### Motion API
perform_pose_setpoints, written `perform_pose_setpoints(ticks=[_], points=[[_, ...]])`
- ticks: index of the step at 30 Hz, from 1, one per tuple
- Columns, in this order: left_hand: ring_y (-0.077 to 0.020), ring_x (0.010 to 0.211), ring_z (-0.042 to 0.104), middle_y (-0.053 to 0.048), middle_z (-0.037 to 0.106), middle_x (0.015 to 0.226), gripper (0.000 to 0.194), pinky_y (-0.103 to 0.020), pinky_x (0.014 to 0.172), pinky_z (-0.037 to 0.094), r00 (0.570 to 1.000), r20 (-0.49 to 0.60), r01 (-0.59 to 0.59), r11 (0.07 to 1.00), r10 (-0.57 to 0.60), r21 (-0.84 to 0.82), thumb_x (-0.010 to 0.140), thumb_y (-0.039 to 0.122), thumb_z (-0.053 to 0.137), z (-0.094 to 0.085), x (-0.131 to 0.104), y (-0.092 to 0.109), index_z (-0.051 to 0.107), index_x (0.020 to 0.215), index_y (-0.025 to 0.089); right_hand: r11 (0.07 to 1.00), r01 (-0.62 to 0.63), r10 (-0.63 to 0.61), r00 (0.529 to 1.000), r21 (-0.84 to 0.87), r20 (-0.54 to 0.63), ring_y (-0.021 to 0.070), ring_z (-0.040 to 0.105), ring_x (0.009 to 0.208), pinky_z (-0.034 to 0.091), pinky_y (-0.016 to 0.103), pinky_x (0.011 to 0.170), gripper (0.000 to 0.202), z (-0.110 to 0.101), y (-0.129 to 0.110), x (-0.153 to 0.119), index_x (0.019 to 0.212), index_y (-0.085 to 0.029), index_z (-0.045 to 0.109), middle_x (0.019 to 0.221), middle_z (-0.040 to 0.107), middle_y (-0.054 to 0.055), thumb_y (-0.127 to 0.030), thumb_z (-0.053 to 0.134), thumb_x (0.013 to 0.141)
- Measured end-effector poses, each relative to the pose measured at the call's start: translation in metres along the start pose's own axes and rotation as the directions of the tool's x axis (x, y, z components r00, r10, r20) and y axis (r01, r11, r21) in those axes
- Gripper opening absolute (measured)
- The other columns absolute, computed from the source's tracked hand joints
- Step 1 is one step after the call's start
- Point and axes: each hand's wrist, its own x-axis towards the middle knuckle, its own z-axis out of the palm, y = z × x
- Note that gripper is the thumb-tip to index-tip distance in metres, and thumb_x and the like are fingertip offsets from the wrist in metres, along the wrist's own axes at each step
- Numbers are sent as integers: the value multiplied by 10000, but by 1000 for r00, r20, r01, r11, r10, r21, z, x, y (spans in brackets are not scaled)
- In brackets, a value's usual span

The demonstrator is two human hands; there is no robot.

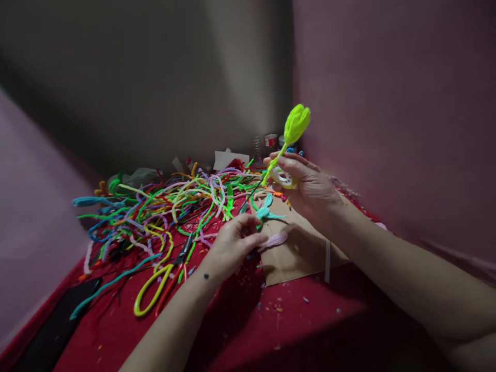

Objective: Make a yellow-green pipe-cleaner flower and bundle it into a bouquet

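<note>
A yellow-green fuzzy flower (296, 125) is held up by the right hand (279, 161), above the far part of a brown cardboard sheet (306, 250). Its stem is gripped between the fingers and thumb, with the bloom tilted up and to the right. A white-rimmed ring (282, 176) is also held in that hand, against the palm side. The left hand (262, 231) is placed lower and to the left, with its fingers curled towards the thumb; whether anything is pinched there cannot be told.

Just beside the left fingertips, a turquoise fuzzy piece (265, 212) is seen at the far left part of the cardboard, and a lilac loop (277, 239) is laid nearer. A white strip (327, 261) is set across the sheet's near edge, towards the right.

To the left, a tangled pile of coloured fuzzy stems (194, 199) is spread over the red-covered surface (294, 330). At its near side, scissors (185, 253) with yellow and red handles are seen. A black flat item (58, 328) is placed at the near left. Behind the pile, white paper (231, 159) and, farther right, a red roll (270, 140) are seen
</note>
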Motion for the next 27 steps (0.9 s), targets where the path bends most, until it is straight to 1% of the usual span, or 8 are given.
perform_pose_setpoints(ticks=[2,4,6,12,16,18,23,27], points=[[-152,704,541,2,569,750,160,-265,640,417,999,49,-27,972,17,233,666,242,673,7,1,-10,599,791,175,1000,24,-24,999,2,29,97,553,666,409,230,541,74,-1,-5,2,747,-239,697,846,667,-22,-244,699,673],[-161,727,533,-9,558,769,47,-276,659,402,995,65,-101,885,80,455,705,197,632,13,1,-16,595,728,179,999,42,-42,998,6,41,96,555,679,415,226,546,72,-2,-9,3,749,-243,694,865,667,-21,-244,691,677],[-164,729,528,-15,555,766,44,-277,655,387,990,78,-142,823,118,551,743,174,588,18,1,-18,588,699,182,999,46,-47,998,19,35,96,557,679,414,220,538,75,-2,-10,3,747,-243,691,862,668,-20,-236,690,672],[-148,676,526,7,572,690,108,-248,607,357,986,-49,-98,801,157,591,759,229,573,11,16,3,567,656,198,994,-11,5,999,113,49,106,561,660,406,224,508,135,-6,-13,6,798,-242,676,887,670,-9,-270,695,667],[-155,665,526,-2,596,706,121,-251,598,339,937,-233,-48,755,261,654,760,287,549,1,47,18,587,679,206,994,-23,17,998,105,58,125,562,720,421,251,555,129,-7,-16,6,822,-260,664,962,661,-11,-281,669,694],[-164,665,530,-13,606,704,140,-256,600,330,924,-264,-38,753,277,657,768,306,528,-1,65,20,600,699,207,997,-23,19,999,71,44,134,563,740,428,265,580,115,-7,-15,7,817,-263,659,978,658,-10,-290,653,706],[-163,578,498,-11,568,576,217,-255,549,301,948,-230,-38,795,221,605,740,367,552,-1,101,16,607,624,192,998,-50,50,999,30,5,148,564,726,404,262,532,158,-9,-8,11,831,-253,653,942,666,8,-319,651,687],[-127,477,444,29,475,453,303,-239,485,279,980,-136,-57,866,142,496,745,378,542,-12,100,12,558,514,183,997,-70,71,997,34,-10,140,552,686,392,274,524,146,-9,-8,11,812,-247,658,913,664,17,-310,659,680]])
